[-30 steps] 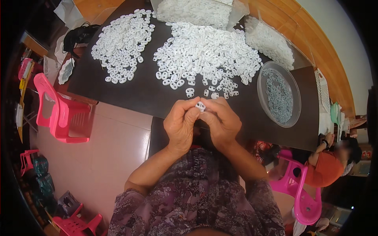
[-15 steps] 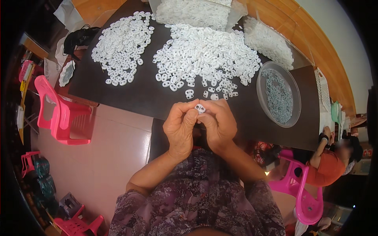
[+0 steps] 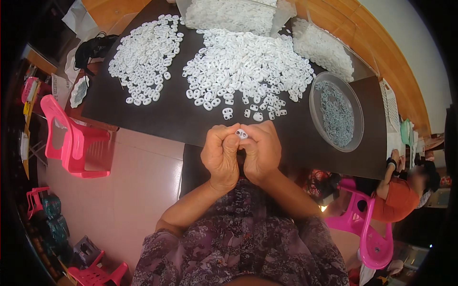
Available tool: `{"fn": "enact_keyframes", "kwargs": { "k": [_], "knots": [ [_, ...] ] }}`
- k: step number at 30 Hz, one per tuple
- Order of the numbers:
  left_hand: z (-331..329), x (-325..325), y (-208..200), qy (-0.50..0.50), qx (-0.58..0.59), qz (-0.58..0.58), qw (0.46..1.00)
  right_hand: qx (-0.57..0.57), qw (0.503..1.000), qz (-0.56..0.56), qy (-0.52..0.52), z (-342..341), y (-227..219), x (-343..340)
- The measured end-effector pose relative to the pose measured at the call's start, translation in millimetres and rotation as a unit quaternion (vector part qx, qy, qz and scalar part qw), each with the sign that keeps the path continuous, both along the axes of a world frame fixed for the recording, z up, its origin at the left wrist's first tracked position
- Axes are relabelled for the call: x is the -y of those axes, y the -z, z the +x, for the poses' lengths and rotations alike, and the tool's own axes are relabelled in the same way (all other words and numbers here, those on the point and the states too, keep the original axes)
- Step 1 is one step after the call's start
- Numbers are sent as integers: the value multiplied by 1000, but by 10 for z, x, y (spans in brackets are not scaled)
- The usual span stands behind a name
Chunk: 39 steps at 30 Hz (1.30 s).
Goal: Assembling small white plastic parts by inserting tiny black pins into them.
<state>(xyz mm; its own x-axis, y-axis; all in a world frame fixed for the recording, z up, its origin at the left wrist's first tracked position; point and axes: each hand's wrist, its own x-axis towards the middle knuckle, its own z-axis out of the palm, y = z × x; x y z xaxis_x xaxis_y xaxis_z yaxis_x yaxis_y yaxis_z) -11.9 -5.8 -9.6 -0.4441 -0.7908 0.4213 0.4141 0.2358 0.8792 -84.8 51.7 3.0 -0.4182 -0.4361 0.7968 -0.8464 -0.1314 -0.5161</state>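
Note:
Between my fingertips is a small white plastic two-hole piece (image 3: pixel 242 134), its holes facing up. My left hand (image 3: pixel 221 155) pinches it from one side, and my right hand (image 3: pixel 262 150) pinches it from the other. Both hands are close together at the near edge of the dark table (image 3: pixel 191 121). Just beyond them lie several loose white pieces (image 3: pixel 257 116), in front of a large pile of the same kind (image 3: pixel 243 62). A second pile of white oval pieces (image 3: pixel 143 57) spreads to the left.
A clear round tub (image 3: pixel 312 107) of small grey metal screws or pins stands at the right. Bags of white pieces (image 3: pixel 229 14) sit at the back. Pink plastic chairs (image 3: pixel 78 138) stand on the floor at left and right. Another person (image 3: pixel 398 198) sits at the right.
Both hands stay pinched on the white piece, pressing closer together with the right thumb drawn in. The piece sits slightly lower and appears turned a little. The whole view has shifted slightly.

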Motion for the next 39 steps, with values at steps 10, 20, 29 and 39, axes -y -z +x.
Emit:
{"fn": "enact_keyframes", "kwargs": {
  "k": [10,20,29,39],
  "knots": [
    [-57,21,8,5,4,8,1000,-9,1000,-4,-2,-48,17,22],
    [-28,10,-119,13,88,-47,995,27,999,33,9,-119,-119,-120],
    [101,344,-95,30,149,-63,986,-21,978,17,207,-1369,-937,-346],
    [13,709,-79,-57,270,-360,891,-179,898,201,347,-2572,-1042,-540]
  ]
}}
